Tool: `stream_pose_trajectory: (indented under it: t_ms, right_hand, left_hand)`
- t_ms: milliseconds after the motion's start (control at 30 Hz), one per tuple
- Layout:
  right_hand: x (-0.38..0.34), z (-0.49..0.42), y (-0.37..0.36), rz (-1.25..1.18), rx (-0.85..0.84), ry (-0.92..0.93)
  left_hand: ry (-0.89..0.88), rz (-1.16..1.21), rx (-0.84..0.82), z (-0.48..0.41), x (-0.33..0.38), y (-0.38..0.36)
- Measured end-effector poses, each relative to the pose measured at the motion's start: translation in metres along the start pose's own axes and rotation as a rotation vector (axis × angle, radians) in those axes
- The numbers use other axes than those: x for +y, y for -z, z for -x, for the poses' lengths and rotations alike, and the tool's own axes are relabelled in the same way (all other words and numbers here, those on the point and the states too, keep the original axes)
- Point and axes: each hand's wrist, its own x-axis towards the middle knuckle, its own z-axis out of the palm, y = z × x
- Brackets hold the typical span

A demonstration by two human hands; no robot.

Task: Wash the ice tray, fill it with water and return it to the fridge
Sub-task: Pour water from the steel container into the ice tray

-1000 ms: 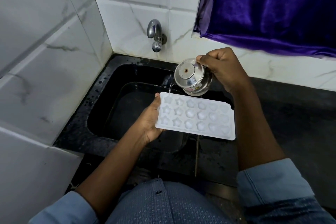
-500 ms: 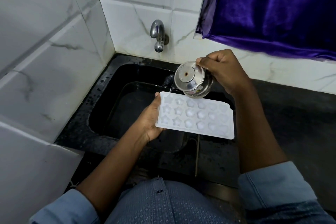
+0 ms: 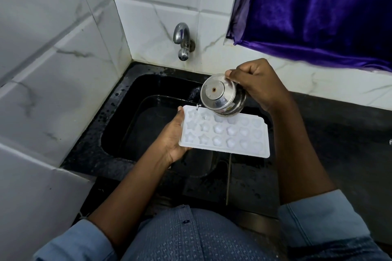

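Ice tray (image 3: 224,133) held by left hand (image 3: 174,136); right hand (image 3: 262,86) grips tipped steel pot (image 3: 221,96).

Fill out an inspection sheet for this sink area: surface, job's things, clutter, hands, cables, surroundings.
Surface: black sink set in a dark counter; droplets on the rim.
Job's things: white tray held roughly level over the sink, with star, round and heart moulds; steel pot tipped over its far left corner, a thin stream of water falling into a mould.
Clutter: nothing seen.
Hands: left hand grips the tray's left end, thumb on top; right hand grips the pot.
Cables: nothing seen.
Surroundings: tap on the back wall, no flow visible; white marbled tiles; purple curtain at upper right.
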Motion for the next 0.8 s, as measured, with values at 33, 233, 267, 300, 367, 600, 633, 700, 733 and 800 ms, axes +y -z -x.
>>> stream_pose_trajectory:
  t_ms: [33,233,267,300,367,600,633,700,733,800]
  right_hand:
    - [0.0,0.0,0.0,0.001,0.001,0.002]
    - [0.0,-0.001,0.0,-0.009,0.001,-0.006]
    - [0.0,-0.001,0.0,-0.008,0.002,-0.003]
    - [0.0,-0.001,0.0,-0.006,0.003,0.001]
    - [0.0,-0.001,0.0,-0.005,0.005,0.006]
    - [0.0,0.001,0.006,0.02,0.023,0.007]
    - [0.001,0.002,0.007,0.022,0.025,0.004]
    - [0.002,0.002,0.01,0.03,0.027,-0.002]
    - [0.003,0.003,0.011,0.037,0.029,-0.004]
    - [0.003,0.004,0.013,0.054,0.032,-0.001]
  left_hand:
    - [0.0,0.001,-0.002,0.0,0.0,0.0]
    - [-0.004,-0.001,0.002,-0.002,0.001,0.003]
    - [-0.003,0.002,0.005,-0.002,0.001,0.003]
    - [-0.002,0.006,0.008,-0.003,0.001,0.004]
    - [0.003,0.021,0.007,-0.004,0.001,0.005]
    - [0.002,-0.008,0.006,-0.005,0.002,0.01]
    - [0.002,-0.008,0.008,-0.005,0.003,0.011]
    - [-0.001,-0.004,0.014,-0.006,0.004,0.014]
    - [-0.003,-0.003,0.017,-0.007,0.004,0.015]
    - [-0.005,-0.004,0.02,-0.008,0.004,0.017]
